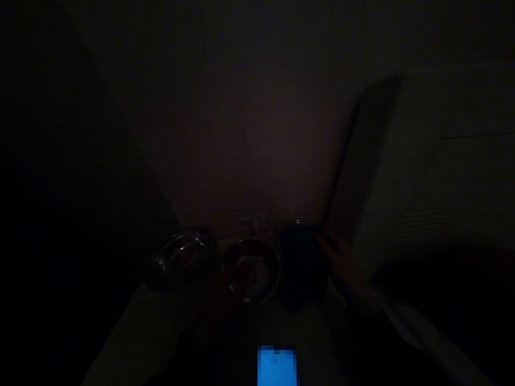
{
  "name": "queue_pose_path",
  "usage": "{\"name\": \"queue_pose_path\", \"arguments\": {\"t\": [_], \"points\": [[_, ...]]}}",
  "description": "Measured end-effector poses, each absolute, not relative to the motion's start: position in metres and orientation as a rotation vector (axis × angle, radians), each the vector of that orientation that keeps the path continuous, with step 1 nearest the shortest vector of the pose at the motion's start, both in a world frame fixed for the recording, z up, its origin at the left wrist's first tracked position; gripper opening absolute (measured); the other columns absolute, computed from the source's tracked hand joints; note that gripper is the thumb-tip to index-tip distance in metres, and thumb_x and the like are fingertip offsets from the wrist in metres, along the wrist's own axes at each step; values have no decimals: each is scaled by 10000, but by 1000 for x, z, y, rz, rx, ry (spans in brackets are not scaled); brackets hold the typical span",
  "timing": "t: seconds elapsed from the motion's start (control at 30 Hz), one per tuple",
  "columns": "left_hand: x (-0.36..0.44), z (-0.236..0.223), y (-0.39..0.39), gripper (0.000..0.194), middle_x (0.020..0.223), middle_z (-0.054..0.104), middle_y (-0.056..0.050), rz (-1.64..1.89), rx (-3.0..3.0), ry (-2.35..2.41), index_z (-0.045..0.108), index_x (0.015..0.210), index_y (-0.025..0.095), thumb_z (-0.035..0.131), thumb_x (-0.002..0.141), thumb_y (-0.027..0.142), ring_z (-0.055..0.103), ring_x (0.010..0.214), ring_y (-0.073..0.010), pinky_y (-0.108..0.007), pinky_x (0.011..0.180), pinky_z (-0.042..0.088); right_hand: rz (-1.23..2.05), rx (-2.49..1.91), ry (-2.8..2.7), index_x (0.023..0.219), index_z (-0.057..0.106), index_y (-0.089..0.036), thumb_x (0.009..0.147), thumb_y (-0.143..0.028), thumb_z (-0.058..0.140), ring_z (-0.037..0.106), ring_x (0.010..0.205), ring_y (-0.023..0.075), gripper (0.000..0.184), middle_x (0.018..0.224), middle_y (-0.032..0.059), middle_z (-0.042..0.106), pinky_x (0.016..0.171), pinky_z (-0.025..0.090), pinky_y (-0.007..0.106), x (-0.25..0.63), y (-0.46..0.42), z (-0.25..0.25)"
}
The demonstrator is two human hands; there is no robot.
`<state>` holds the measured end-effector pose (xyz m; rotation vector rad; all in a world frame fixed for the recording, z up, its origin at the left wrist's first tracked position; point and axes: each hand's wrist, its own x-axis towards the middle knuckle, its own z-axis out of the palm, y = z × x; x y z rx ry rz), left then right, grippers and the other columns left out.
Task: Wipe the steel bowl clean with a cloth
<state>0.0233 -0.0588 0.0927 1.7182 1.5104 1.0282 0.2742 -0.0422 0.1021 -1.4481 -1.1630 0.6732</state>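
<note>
Very dark feed, so fine detail is lost. My right hand (338, 258) reaches in from the right, fingers at the far right corner of a dark blue, flat-looking upright item (301, 265), material unclear. The blue item lies just left of that hand. Can't tell if the fingers pinch it or only rest on it. Its long axis runs from the wall side toward me, far edge roughly level in view.

My left hand (236, 279) is over the left part of a round, shiny metal bowl (272, 253) with something pale (263, 274) inside. Fingers are lost in shadow; can't tell if spread or pinching. The bowl sits just left of the blue item, opening up.

Left of that is a second shiny metal bowl (161, 262), on the pale counter (132, 324). A pale rectangular wall fitting (251, 220) is beyond the middle bowl, and a curved glinting rim (298, 221) shows behind the blue item. Lit blue rectangle (277, 369) at bottom centre, blocky. Writing: too dark and blurred to read.
</note>
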Motion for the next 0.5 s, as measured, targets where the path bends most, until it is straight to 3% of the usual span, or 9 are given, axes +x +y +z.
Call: {"name": "queue_pose_path", "arguments": {"t": [0.13, 0.23, 0.37, 0.5], "points": [[18, 66, -70, 236, 998, 706, -74, 1186, 1811, 1601, 710, 922, 227, 568, 799, 369, 646, 947, -235, -348, 838, 507, 582, -1486, -1125, 933, 630, -186, 745, -533, 601, 633, 881, 269, 396, 925, 79, 699, 753, 503, 380, 273, -54, 93], [13, 50, -70, 250, 1000, 706, -90, 1140, 2093, 1568, 706, 964, 214, 577, 794, 343, 648, 943, -239, -352, 823, 516, 544, -1482, -1096, 984, 613, -186, 736, -513, 617, 628, 913, 265, 410, 969, 86, 692, 791, 497, 390, 274, -58, 89], [5, 35, -67, 294, 1000, 702, -115, 1099, 2448, 1484, 697, 1002, 188, 596, 781, 354, 641, 941, -254, -398, 841, 510, 528, -1457, -1079, 1051, 606, -173, 727, -482, 627, 614, 979, 269, 448, 1051, 100, 677, 858, 476, 413, 278, -57, 82], [3, 27, -70, 353, 1030, 696, -123, 1086, 2620, 1329, 685, 1056, 195, 618, 756, 369, 630, 983, -270, -469, 919, 462, 545, -1431, -1091, 1021, 629, -174, 757, -485, 592, 623, 952, 264, 409, 1012, 88, 691, 827, 489, 400, 279, -55, 75]]}}
